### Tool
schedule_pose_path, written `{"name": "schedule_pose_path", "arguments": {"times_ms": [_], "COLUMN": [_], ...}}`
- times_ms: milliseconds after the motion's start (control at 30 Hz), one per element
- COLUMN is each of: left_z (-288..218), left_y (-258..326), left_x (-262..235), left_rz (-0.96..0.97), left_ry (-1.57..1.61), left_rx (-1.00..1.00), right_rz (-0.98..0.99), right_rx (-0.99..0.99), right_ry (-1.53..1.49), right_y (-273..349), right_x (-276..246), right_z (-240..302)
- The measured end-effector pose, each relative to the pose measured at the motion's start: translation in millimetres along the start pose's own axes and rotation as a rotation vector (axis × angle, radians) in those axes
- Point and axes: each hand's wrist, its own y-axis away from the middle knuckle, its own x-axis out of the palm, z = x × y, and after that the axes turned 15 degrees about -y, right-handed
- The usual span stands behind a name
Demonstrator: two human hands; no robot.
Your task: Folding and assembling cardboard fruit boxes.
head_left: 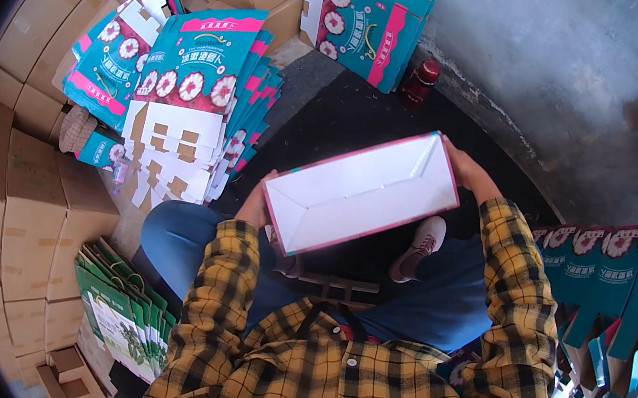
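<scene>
Between my hands is a carton box (364, 189) of long rectangular shape, its white inside facing me and its rim edged in pink with a little teal. My left hand (255, 205) grips its left end, fingers mostly hidden by the wall. At the far right corner my right hand (465, 171) is closed on the other end, the fingertips partly out of sight. The box is held tilted above my lap, its right end farther from me than its left.
Flat teal-and-pink cartons (200, 62) are stacked at the left, before brown boxes (36, 202). More teal cartons (370, 28) lean at the back, beside a dark red flask (421, 82). Green bags (123, 310) stand lower left; made-up teal boxes (603, 277) line the right.
</scene>
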Motion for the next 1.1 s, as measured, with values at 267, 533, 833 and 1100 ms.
{"name": "schedule_pose_path", "arguments": {"times_ms": [267, 533, 833, 1100], "left_z": [-9.7, -57.8, -37.9, 24.2], "left_y": [15.4, 51.6, 53.4, -32.8], "left_x": [26.7, 67.5, 90.3, 41.7], "left_rz": [0.132, -0.283, -0.042, -0.46], "left_ry": [0.123, -0.149, 0.041, -0.627], "left_rx": [0.154, 0.479, 0.315, 0.458], "right_rz": [0.232, 0.03, 0.41, 0.05], "right_rx": [-0.051, -0.172, -0.306, -0.161], "right_ry": [-0.181, -0.201, -0.247, -0.007], "right_y": [11.1, 33.0, 39.7, 29.4], "right_x": [-27.7, -15.3, -40.8, -17.2], "right_z": [0.0, 13.4, -14.7, 9.5]}}
